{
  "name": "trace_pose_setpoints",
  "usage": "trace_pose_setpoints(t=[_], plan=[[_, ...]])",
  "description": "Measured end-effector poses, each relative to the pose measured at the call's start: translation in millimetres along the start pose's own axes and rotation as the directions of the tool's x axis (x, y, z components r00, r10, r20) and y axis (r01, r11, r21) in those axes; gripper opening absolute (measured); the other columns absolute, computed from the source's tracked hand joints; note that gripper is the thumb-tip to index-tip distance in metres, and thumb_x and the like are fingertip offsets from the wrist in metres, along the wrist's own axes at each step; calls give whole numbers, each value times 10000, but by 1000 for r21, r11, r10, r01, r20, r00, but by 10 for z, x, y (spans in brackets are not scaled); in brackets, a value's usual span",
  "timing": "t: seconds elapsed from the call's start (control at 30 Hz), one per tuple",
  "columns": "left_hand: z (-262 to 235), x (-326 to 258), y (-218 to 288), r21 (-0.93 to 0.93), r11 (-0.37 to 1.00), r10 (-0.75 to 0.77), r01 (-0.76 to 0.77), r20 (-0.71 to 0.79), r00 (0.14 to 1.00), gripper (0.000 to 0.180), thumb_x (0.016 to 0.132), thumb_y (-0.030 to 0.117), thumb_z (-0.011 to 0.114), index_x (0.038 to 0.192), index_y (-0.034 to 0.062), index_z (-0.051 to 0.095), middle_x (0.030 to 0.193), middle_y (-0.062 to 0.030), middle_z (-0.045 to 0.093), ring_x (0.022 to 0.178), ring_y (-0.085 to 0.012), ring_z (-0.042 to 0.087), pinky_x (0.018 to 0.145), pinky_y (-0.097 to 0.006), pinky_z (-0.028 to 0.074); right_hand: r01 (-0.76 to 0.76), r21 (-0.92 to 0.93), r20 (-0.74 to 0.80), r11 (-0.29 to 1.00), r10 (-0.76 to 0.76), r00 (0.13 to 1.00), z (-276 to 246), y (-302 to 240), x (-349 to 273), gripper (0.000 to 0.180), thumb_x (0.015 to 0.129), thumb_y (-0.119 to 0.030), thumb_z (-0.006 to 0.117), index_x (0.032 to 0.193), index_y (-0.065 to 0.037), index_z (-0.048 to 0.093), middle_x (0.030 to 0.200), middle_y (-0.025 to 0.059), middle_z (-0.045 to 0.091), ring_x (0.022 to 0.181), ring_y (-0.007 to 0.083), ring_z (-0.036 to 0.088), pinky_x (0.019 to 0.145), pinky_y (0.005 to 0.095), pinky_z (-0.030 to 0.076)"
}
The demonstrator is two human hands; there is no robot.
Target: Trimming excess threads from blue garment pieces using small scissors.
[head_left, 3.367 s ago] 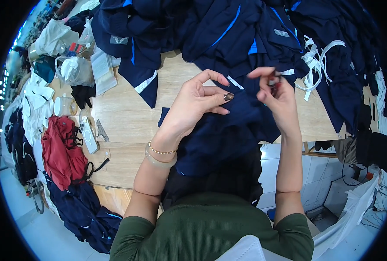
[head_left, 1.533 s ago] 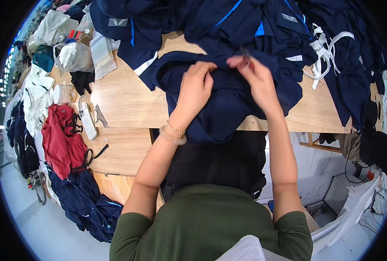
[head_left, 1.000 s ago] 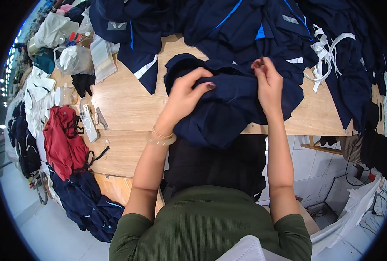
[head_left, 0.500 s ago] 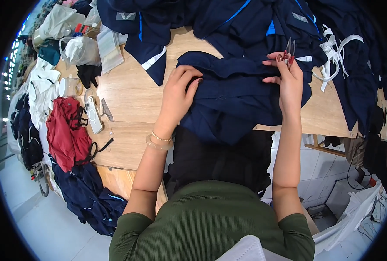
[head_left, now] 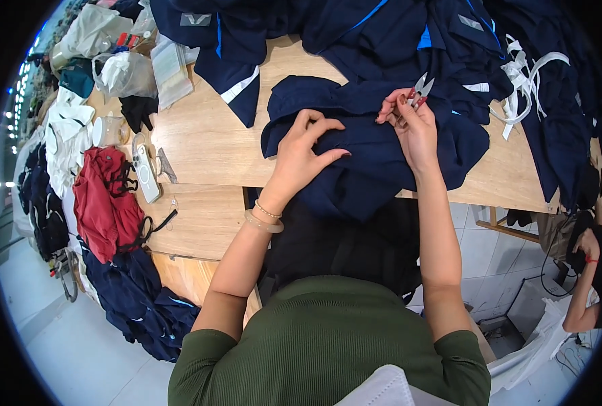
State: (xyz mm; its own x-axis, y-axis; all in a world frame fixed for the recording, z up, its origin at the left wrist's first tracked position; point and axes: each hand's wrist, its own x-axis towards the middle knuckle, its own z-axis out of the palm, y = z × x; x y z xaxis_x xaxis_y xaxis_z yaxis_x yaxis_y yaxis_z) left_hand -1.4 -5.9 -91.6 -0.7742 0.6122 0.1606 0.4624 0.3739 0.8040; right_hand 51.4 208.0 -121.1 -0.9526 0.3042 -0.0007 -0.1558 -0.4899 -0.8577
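Note:
A dark navy garment (head_left: 365, 172) lies bunched on the wooden table in front of me, its lower edge hanging over the front side toward my lap. Over its left part sits my left hand (head_left: 307, 150), fingers and thumb curved apart with a gap between them; whether the fingertips press the cloth I cannot tell. My right hand (head_left: 414, 132) is closed around a small pair of thread snips (head_left: 420, 90). The two pointed blades stick up past the fingers and stand slightly apart. That hand is above the garment's right part.
More navy garments (head_left: 382, 34) with blue piping cover the far side of the table (head_left: 199, 149). White straps (head_left: 524, 81) lie at the right. On the left are a phone (head_left: 146, 174), a red cloth item (head_left: 108, 203) and plastic bags (head_left: 125, 76). Another person's arm (head_left: 584, 284) shows at the right edge.
My right hand has moved left with the snips, over the cloth. My left hand has shifted right and slightly nearer, its thumb spreading. Another person's arm has come into view at right.

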Motion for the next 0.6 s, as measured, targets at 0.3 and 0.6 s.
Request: trace_pose_setpoints(t=[0.3,0.6], plan=[[168,24,-180,-343,939,-128,28,-273,953,62,847,36,665,903,12,673,796,-29,611,665,-81,561,588,-229,447,2,-48,-20,999,-3,1000,39,50,-13,171,988,-147,491,987,1,579,831,93,638,734,156,630,696,243,490],[40,-20,-273,-767,641,-357,22,-272,894,157,1028,168,430,996,27,491,901,-93,560,723,-104,540,618,-237,488,-4,-45,-10,999,4,1000,37,45,-10,185,993,-157,481,988,-2,582,837,91,638,735,152,629,696,242,489]])
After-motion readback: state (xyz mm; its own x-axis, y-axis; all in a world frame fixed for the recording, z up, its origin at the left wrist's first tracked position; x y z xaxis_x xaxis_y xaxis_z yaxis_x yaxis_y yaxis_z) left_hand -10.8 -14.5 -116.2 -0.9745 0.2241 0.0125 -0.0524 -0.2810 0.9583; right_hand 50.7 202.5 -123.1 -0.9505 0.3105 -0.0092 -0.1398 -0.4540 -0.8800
